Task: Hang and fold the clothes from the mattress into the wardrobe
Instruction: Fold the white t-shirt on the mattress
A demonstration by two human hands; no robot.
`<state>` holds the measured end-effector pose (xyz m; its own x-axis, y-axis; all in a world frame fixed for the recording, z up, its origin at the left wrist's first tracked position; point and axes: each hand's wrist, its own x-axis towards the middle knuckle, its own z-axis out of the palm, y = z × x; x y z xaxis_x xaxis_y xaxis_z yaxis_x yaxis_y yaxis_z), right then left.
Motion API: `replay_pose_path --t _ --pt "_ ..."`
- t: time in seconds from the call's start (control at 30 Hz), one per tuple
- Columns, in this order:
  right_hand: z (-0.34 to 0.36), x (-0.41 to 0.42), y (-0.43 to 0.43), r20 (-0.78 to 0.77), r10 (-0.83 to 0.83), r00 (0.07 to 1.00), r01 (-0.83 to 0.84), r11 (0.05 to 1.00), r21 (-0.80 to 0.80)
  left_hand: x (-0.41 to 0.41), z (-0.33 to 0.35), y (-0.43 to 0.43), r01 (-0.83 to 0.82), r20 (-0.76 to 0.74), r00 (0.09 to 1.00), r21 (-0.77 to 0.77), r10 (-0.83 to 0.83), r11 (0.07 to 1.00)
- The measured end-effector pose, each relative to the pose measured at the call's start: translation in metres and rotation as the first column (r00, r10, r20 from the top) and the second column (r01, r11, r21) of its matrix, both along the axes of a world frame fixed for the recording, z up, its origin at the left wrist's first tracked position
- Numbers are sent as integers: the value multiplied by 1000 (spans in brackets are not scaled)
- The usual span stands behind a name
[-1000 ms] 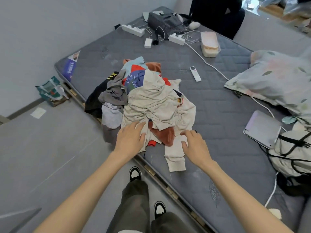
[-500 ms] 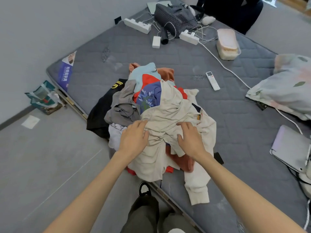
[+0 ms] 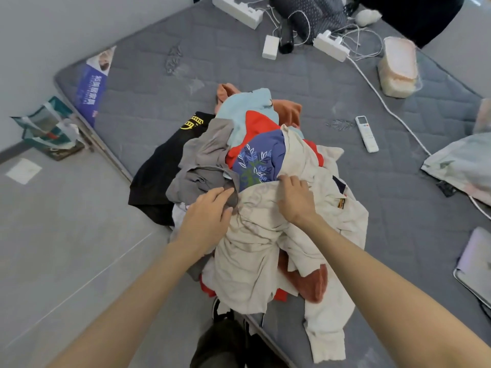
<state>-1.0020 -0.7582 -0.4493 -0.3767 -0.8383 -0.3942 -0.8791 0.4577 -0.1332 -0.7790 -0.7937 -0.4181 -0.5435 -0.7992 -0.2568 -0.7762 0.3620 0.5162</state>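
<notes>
A heap of clothes lies on the grey mattress (image 3: 159, 83), spilling over its near edge. On top is a beige garment (image 3: 255, 251), with a blue leaf-print piece (image 3: 261, 158), a grey piece (image 3: 204, 160), a black piece (image 3: 156, 176) and red and light blue ones around it. My left hand (image 3: 207, 216) rests flat on the heap where the grey and beige cloth meet. Fingers of my right hand (image 3: 295, 197) curl over the upper fold of the beige garment. The wardrobe is out of view.
On the mattress lie a white remote (image 3: 366, 134), power strips (image 3: 332, 47) with cables, a dark bag (image 3: 310, 14), a plastic box (image 3: 398, 67), a floral pillow (image 3: 462, 160) at the right and a laptop (image 3: 475, 264). A green bag (image 3: 47, 126) stands on the floor at the left.
Both hands have moved up the heap from its near edge to its top. The view has come closer to the pile.
</notes>
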Motion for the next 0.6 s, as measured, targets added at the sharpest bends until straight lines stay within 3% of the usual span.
replay_pose_path --t 0.07,0.13,0.27,0.37,0.43,0.6 --pt "-3 3 -3 -144 64 988 -62 998 20 6 -10 1 -15 -17 1000 6 15 1000" --pt "-1 9 -1 -177 162 971 -162 987 14 11 -18 6 -34 -29 999 21 35 999" --pt "32 23 12 132 260 957 -226 948 -224 16 -21 15 -26 -88 996 18 28 1000" --pt "67 31 23 164 390 906 -332 895 -297 16 -11 21 50 -164 985 22 -46 998" --pt "86 38 34 204 459 864 -378 862 -339 14 -4 27 81 -131 988 28 -77 996" --pt "117 52 63 510 410 757 -171 876 -450 10 3 55 104 -50 994 82 -100 991"
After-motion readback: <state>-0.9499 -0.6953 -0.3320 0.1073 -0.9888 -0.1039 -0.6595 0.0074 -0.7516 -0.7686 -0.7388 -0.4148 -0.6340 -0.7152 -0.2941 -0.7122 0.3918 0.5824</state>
